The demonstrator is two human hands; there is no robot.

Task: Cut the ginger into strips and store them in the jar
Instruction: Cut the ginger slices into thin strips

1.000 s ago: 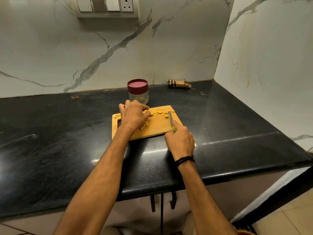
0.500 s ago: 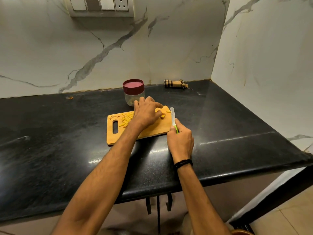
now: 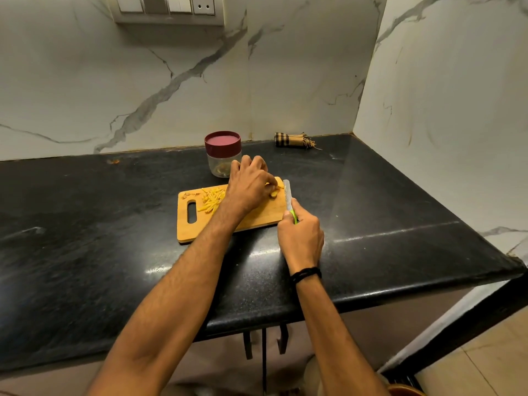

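A black speckled counter (image 3: 85, 224) meets white, grey-veined marble walls (image 3: 143, 81) in a corner. A switch panel (image 3: 168, 8) with a socket sits high on the back wall. A rolled checked cloth (image 3: 291, 140) lies near the corner; a small orange scrap (image 3: 114, 160) lies further left by the wall

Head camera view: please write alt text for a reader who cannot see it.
A person's left hand holds yellow ginger pieces on a rectangular wooden cutting board while the right hand grips a green-handled knife beside them. Cut ginger strips lie left on it; a clear, maroon-lidded plastic jar stands behind.
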